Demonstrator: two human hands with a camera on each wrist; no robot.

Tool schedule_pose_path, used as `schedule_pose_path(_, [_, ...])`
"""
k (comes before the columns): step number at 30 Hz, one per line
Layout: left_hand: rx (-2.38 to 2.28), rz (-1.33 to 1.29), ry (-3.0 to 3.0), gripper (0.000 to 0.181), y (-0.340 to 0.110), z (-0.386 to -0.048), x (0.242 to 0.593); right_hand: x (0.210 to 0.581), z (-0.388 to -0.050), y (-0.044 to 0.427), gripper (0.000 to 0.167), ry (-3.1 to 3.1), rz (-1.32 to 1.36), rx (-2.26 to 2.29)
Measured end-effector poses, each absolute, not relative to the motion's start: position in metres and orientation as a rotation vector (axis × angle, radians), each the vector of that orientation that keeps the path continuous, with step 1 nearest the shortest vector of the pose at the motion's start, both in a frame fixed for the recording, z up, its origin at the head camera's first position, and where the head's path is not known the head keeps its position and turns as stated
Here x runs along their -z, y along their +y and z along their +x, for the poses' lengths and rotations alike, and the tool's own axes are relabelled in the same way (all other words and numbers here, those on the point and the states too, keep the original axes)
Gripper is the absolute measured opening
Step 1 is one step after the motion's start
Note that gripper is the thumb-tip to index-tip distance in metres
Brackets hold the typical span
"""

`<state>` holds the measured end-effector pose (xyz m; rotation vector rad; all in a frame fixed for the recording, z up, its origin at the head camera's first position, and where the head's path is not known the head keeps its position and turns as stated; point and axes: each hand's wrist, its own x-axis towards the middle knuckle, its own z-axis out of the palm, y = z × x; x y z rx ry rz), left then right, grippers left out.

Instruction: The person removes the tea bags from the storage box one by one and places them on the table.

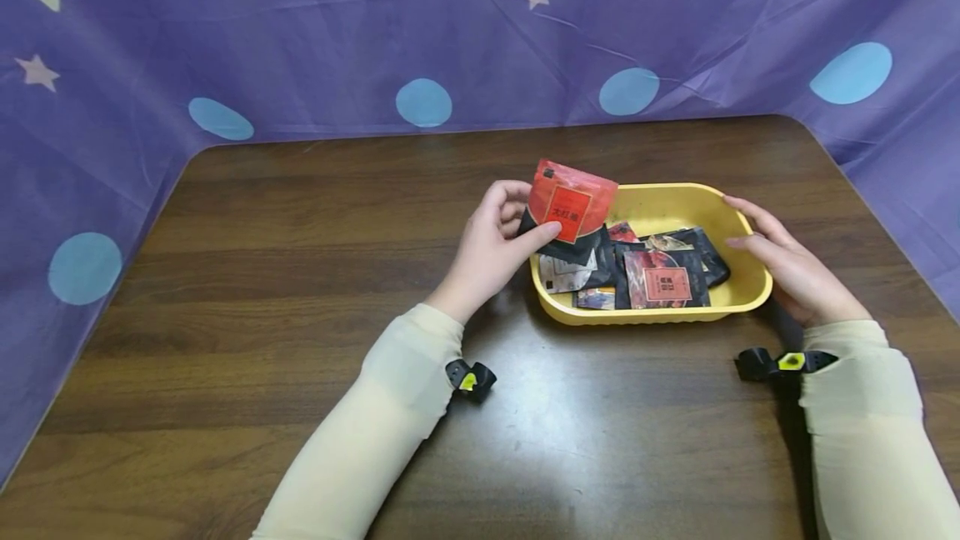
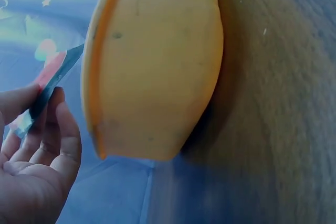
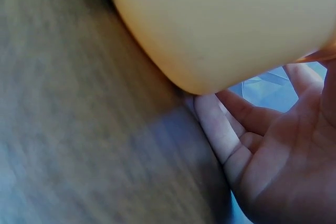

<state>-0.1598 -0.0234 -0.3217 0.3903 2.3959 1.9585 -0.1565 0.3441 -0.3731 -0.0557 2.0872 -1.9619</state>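
My left hand (image 1: 487, 248) pinches a red and black tea packet (image 1: 577, 194) between thumb and fingers, tilted above the left end of a yellow plastic basin (image 1: 645, 317). In the left wrist view the packet (image 2: 50, 80) shows nearly edge-on, beside the basin's rim. My right hand (image 1: 798, 273) grips the basin's right end, thumb over the rim and fingers along the outside. From the right wrist, bent fingers (image 3: 215, 124) appear against the basin's lower wall. Several dark packets lie overlapping inside, a red-labelled packet (image 1: 666, 283) on top at the front.
The basin stands on a brown wooden table (image 1: 300, 273), right of its middle. A purple curtain (image 1: 322, 40) with stars and blue dots hangs behind and along the sides. Both wrists wear black straps, including the left strap (image 1: 480, 382).
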Motion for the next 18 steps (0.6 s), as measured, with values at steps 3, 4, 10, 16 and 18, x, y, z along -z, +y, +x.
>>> schedule_pose_path(3, [-2.030, 0.382, 2.352, 0.058, -0.029, -0.158, 0.320, 0.373, -0.156, 0.344, 0.052, 2.093, -0.059, 1.959])
schedule_pose_path(4, [-2.056, 0.381, 2.338, 0.061, -0.032, -0.158, 0.320, 0.373, -0.156, 0.344, 0.052, 2.095, -0.059, 1.958])
schedule_pose_path(10, [-2.207, 0.383, 2.235, 0.076, -0.042, -0.155, 0.318, 0.373, -0.156, 0.344, 0.053, 2.124, -0.031, 1.923])
schedule_pose_path(16, [-2.269, 0.371, 2.194, 0.080, -0.051, -0.155, 0.318, 0.372, -0.156, 0.344, 0.053, 2.108, -0.041, 1.940])
schedule_pose_path(18, [-2.283, 0.367, 2.184, 0.081, -0.054, -0.155, 0.320, 0.372, -0.156, 0.343, 0.053, 2.104, -0.039, 1.946])
